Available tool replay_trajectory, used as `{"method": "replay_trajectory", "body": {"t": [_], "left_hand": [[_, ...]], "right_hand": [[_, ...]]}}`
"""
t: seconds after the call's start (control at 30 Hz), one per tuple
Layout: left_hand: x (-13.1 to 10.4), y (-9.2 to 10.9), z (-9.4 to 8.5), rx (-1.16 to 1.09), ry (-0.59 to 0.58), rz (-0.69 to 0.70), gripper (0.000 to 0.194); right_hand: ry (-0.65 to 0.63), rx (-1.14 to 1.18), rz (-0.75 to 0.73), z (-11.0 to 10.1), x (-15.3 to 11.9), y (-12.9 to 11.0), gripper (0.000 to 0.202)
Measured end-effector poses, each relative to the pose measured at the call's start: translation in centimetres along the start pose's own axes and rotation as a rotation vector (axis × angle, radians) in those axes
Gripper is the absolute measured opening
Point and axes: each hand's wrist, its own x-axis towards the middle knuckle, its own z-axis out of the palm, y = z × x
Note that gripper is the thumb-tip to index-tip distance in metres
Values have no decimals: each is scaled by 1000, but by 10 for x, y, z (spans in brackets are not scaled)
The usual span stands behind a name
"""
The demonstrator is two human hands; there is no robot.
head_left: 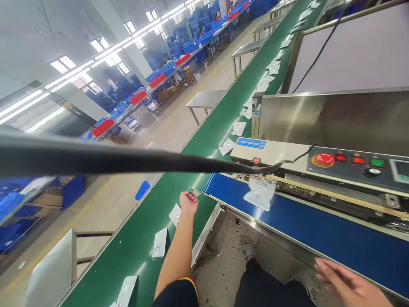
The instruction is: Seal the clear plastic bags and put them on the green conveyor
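Over the green conveyor belt [209, 136], my left hand [189, 202] is closed, its fingers curled at the edge of a small white pouch [196, 192], mostly hidden and blurred. My right hand [351, 283] is at the lower right, by the near edge of the blue belt [306, 228]. Its fingers are stretched out and nothing shows in them. A white pouch [261, 194] lies on the blue belt, its upper edge in the slot of the sealing machine [271, 153]. Other flat white pouches [159, 243] lie along the green belt on both sides of my left hand.
A dark blurred cable [128, 160] crosses the view in front of the belts. The machine's panel has a red stop button [325, 158] and lit switches. Metal side tables [206, 99] line the green belt's far side. Blue and red bins [156, 81] stand on benches beyond.
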Motion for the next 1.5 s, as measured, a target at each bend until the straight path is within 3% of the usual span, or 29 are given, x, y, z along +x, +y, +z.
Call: {"method": "replay_trajectory", "body": {"t": [0.1, 0.2, 0.3, 0.37, 0.43, 0.5, 0.57, 0.67, 0.73, 0.8, 0.9, 1.03, 1.17, 1.37, 1.5], "left_hand": [[-69, -16, 9, 90, -199, -7, 24], [-146, -59, 29, 299, -425, -23, 29], [-214, -113, 56, 536, -681, -110, 31], [-246, -147, 72, 665, -831, -145, 35], [-266, -179, 84, 752, -887, -3, 41], [-277, -210, 92, 766, -870, 242, 39], [-283, -243, 99, 723, -922, 341, 49], [-290, -294, 114, 773, -1183, 217, 58], [-296, -325, 130, 884, -1286, 194, 58], [-303, -352, 150, 988, -1283, 203, 58], [-310, -382, 179, 1053, -1176, 144, 60], [-307, -398, 198, 1038, -1031, 87, 57], [-289, -386, 196, 997, -963, 171, 57], [-256, -350, 175, 914, -913, 156, 45], [-219, -311, 138, 759, -856, 91, 39]], "right_hand": [[-150, -153, -207, 19, -11, -60, 63], [-173, -206, -662, 37, -16, -106, 50], [-85, -187, -1049, 39, -13, -129, 37], [-12, -157, -1116, 26, -10, -130, 32], [66, -113, -1025, 2, -7, -122, 35], [156, -60, -835, -27, -6, -109, 45], [242, 11, -611, -58, -5, -93, 57], [322, 133, -378, -102, 0, -68, 69], [395, 184, -282, -129, 6, -53, 68], [466, 214, -157, -152, 16, -43, 61], [483, 364, 3, -176, 37, -41, 49], [404, 502, 43, -185, 70, -54, 36], [277, 508, 72, -170, 90, -69, 33], [149, 481, 116, -129, 88, -94, 31], [162, 414, 130, -120, 66, -92, 35]]}}
